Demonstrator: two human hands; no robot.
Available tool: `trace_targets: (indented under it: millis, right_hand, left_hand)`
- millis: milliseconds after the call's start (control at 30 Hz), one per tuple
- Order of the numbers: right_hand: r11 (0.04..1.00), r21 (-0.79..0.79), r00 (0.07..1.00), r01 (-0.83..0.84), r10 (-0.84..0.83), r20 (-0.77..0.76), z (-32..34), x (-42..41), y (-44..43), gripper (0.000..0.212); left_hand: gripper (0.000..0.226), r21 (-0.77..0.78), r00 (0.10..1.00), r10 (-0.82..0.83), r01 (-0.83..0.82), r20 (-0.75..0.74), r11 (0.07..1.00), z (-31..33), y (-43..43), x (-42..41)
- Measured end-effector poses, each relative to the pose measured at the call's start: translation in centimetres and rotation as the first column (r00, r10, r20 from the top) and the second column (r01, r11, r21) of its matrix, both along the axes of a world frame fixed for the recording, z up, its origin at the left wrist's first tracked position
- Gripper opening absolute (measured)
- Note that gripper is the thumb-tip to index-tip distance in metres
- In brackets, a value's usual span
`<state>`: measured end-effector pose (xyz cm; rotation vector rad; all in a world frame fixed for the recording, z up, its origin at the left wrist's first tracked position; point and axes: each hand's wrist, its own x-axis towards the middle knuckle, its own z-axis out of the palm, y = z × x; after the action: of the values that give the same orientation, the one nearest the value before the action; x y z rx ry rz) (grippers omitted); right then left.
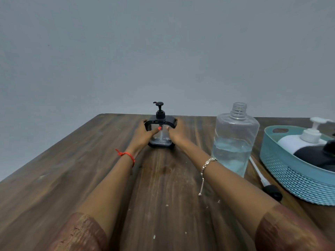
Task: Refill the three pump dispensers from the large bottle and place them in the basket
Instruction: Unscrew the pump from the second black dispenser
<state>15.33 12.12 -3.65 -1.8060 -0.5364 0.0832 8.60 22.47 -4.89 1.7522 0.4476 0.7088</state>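
A clear pump dispenser with a black frame and black pump stands upright near the table's far edge. My left hand grips its left side and my right hand grips its right side. To the right stands the large clear bottle, uncapped and roughly half full of clear liquid. At the far right a teal basket holds a white pump dispenser and a black one, both lying inside.
A white tube with a black cap lies on the wooden table between the large bottle and the basket. A plain grey wall rises behind the table's far edge.
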Motion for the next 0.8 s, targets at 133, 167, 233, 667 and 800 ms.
trace_targets:
  millis: [133, 167, 233, 667, 800]
  right_hand:
    - [0.999, -0.016, 0.998, -0.049, 0.049, 0.034, 1.3, -2.5, -2.6, 0.022]
    - [0.997, -0.045, 0.996, -0.07, 0.072, 0.042, 1.8, -3.4, -3.6, 0.022]
    - [0.986, -0.107, 0.989, -0.131, 0.137, 0.049, 2.9, -5.1, -5.8, 0.022]
    - [0.978, -0.087, 0.944, -0.192, 0.208, 0.257, 8.4, -11.5, -14.3, 0.033]
    - [0.967, -0.143, 0.914, -0.212, 0.248, 0.321, 9.1, -12.1, -16.0, 0.028]
  left_hand:
    - [0.05, -0.087, 0.991, -0.133, 0.131, -0.02, 0.988, 0.9, -0.2, -2.1]
    - [0.043, -0.103, 0.986, -0.168, 0.166, -0.018, 0.981, 1.2, -0.5, -3.0]
    - [0.021, -0.101, 0.978, -0.209, 0.207, -0.012, 0.973, 1.6, -0.9, -4.5]
    - [0.022, 0.02, 0.944, -0.289, 0.289, 0.162, 0.957, 4.3, -9.5, -11.0]
    - [0.027, 0.034, 0.923, -0.328, 0.328, 0.202, 0.944, 4.8, -11.1, -12.1]
